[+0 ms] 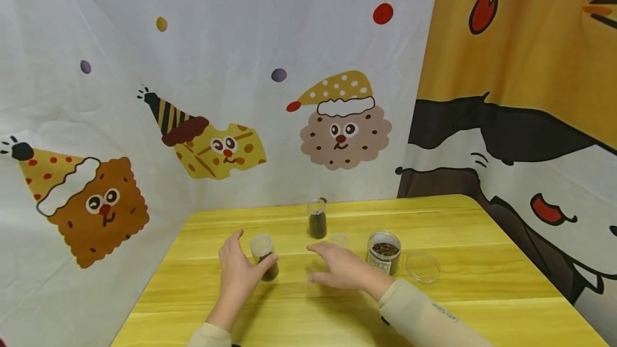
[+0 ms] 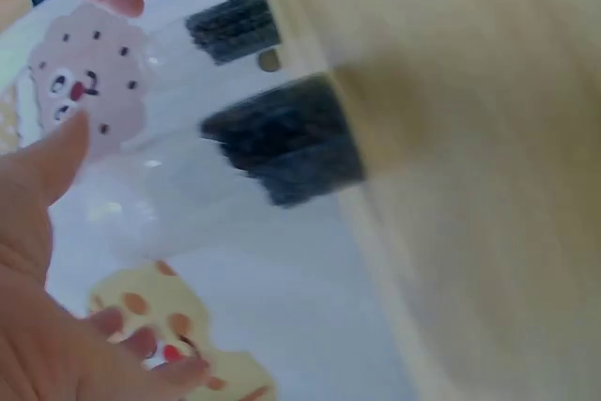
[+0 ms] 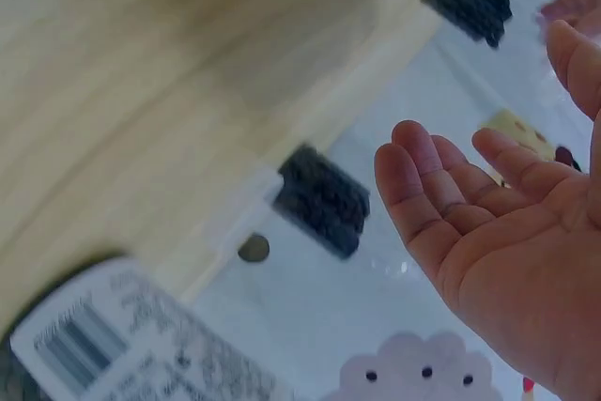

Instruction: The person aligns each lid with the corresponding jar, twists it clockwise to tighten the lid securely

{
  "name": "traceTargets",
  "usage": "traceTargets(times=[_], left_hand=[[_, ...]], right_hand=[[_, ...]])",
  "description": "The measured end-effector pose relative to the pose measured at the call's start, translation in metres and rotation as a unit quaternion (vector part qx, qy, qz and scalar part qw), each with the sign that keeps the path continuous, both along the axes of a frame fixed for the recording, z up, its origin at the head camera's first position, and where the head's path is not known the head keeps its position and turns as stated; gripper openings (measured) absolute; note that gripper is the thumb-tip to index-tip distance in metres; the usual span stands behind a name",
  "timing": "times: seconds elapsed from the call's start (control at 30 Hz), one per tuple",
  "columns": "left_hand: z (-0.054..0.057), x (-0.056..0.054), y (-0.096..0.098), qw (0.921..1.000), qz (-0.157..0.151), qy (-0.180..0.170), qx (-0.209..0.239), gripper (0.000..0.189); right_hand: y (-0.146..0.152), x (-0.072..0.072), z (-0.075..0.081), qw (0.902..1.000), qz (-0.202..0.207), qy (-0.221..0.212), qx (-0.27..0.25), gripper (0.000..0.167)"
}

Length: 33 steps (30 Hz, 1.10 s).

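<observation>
A slim clear jar (image 1: 262, 247), part filled with dark grains, stands on the table at the left. Around its near side my left hand (image 1: 238, 272) is spread, thumb and fingers apart, with the thumb overlapping the jar in the head view. In the left wrist view a gap shows between the hand and that jar (image 2: 169, 194). My right hand (image 1: 339, 268) hovers to the right of it, fingers loosely extended and nothing in them. A second slim jar (image 1: 317, 224) of dark grains is farther back. The right wrist view shows my right palm (image 3: 516, 241) bare.
To the right stands a wide, lidless jar (image 1: 384, 258) of brown bits with a printed label. A large clear lid (image 1: 423, 267) lies beside it, and a small clear lid (image 1: 340, 240) lies behind my right hand. A cartoon-printed curtain (image 1: 289, 25) hangs behind the yellow table (image 1: 193, 304).
</observation>
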<state>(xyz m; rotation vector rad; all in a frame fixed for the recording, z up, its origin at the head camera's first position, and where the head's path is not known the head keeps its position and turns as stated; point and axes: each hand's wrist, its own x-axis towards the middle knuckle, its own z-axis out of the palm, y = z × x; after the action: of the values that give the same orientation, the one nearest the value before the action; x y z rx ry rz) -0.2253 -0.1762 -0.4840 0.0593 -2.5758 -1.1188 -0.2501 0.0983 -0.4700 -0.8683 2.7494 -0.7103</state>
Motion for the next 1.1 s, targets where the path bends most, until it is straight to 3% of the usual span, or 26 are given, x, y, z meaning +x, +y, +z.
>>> traceTargets(times=[0.07, 0.1, 0.2, 0.27, 0.3, 0.37, 0.4, 0.5, 0.57, 0.63, 0.77, 0.97, 1.1], left_hand=[[0.005, 0.004, 0.005, 0.9954, 0.015, 0.092, -0.018, 0.111], [0.008, 0.006, 0.009, 0.9890, 0.016, 0.145, -0.029, 0.111], [0.020, 0.012, 0.022, 0.9594, -0.014, 0.277, -0.051, 0.109], [0.026, 0.017, 0.035, 0.9445, -0.047, 0.319, -0.062, 0.105], [0.029, 0.019, 0.042, 0.9421, -0.062, 0.323, -0.066, 0.101], [0.032, 0.021, 0.057, 0.9489, -0.091, 0.296, -0.062, 0.094], [0.033, 0.021, 0.065, 0.9569, -0.100, 0.268, -0.052, 0.091], [0.033, 0.017, 0.085, 0.9811, -0.112, 0.157, 0.004, 0.085], [0.032, 0.009, 0.096, 0.9890, -0.111, 0.082, 0.053, 0.084], [0.030, -0.002, 0.104, 0.9907, -0.104, 0.028, 0.083, 0.084], [0.022, -0.028, 0.115, 0.9885, -0.087, -0.034, 0.119, 0.087], [0.007, -0.069, 0.123, 0.9803, -0.048, -0.086, 0.171, 0.088], [-0.004, -0.089, 0.129, 0.9759, -0.025, -0.101, 0.192, 0.094]], right_hand=[[0.004, -0.001, 0.004, 0.9997, -0.021, 0.001, -0.013, 0.079], [0.006, -0.002, 0.004, 0.9993, -0.034, 0.001, -0.018, 0.079], [0.010, -0.005, 0.006, 0.9965, -0.080, 0.009, -0.025, 0.081], [0.012, -0.006, 0.005, 0.9936, -0.109, 0.009, -0.029, 0.082], [0.012, -0.006, 0.004, 0.9921, -0.123, 0.009, -0.026, 0.083], [0.012, -0.006, 0.003, 0.9894, -0.143, 0.010, -0.025, 0.084], [0.012, -0.007, 0.002, 0.9883, -0.150, 0.011, -0.024, 0.085], [0.012, -0.009, -0.001, 0.9862, -0.164, 0.018, -0.014, 0.084], [0.011, -0.011, -0.003, 0.9852, -0.169, 0.030, -0.005, 0.082], [0.011, -0.015, -0.005, 0.9838, -0.175, 0.038, 0.002, 0.081], [0.012, -0.023, -0.007, 0.9807, -0.192, 0.037, 0.009, 0.079], [0.008, -0.038, -0.006, 0.9764, -0.213, 0.016, 0.035, 0.081], [0.003, -0.045, -0.009, 0.9722, -0.226, -0.006, 0.060, 0.082]])
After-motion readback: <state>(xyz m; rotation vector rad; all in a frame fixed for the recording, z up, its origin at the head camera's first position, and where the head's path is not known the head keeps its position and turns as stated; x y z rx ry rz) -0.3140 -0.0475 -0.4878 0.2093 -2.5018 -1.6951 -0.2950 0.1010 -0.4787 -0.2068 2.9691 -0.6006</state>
